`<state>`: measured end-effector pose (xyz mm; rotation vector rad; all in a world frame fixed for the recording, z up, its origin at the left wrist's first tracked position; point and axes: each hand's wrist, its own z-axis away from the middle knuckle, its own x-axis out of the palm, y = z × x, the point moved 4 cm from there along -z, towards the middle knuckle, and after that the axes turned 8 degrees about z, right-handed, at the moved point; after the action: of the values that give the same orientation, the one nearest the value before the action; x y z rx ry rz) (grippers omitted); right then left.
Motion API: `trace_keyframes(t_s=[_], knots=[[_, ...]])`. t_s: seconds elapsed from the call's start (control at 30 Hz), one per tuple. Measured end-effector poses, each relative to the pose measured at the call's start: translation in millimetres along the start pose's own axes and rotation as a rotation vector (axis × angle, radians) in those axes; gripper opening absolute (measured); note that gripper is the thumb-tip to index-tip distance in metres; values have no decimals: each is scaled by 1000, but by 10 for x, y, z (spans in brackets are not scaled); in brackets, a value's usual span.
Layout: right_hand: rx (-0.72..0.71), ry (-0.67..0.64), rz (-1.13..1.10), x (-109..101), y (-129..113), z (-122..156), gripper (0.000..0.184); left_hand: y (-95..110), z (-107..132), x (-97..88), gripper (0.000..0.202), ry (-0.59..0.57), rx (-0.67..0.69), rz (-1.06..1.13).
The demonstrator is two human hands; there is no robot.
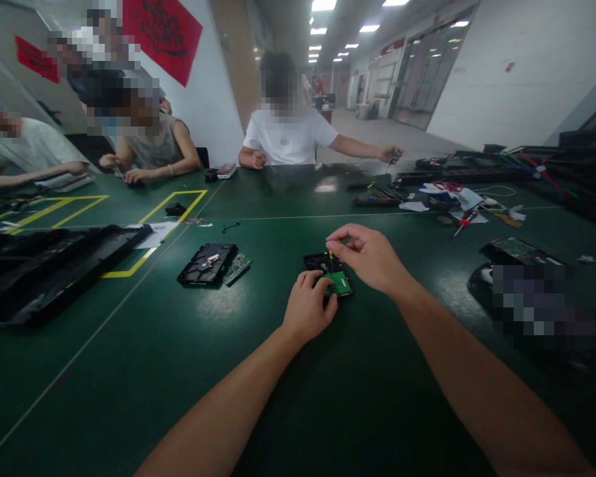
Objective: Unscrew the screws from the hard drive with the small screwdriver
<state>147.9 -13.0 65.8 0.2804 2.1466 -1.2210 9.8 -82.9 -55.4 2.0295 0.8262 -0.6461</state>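
A hard drive point(343, 283) with a green circuit board lies on the green table in front of me. My left hand point(308, 306) grips its near left side, with fingertips over the board. In my right hand point(365, 257) is a small screwdriver point(330, 254) with a yellow part, pinched by thumb and fingers and standing upright over the drive. Its tip is too small to make out. To the left lies a second hard drive point(207, 264), and a loose circuit board point(238, 269) leans by its right edge.
Long black trays point(54, 275) lie at the left. Cables and a red-handled screwdriver point(463, 223) are at the back right. Another circuit board point(524, 251) is beside a blurred dark object at the right. A person in a white shirt point(298, 136) sits across, others at far left.
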Motion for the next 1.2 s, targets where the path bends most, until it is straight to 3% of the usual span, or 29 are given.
trace_keyframes(t_s=[0.73, 1.2], knots=[[23, 1, -43, 2, 62, -12, 23, -96, 44, 2, 29, -36, 27, 71], [51, -43, -116, -117, 156, -61, 20, -161, 54, -58, 33, -51, 44, 137]])
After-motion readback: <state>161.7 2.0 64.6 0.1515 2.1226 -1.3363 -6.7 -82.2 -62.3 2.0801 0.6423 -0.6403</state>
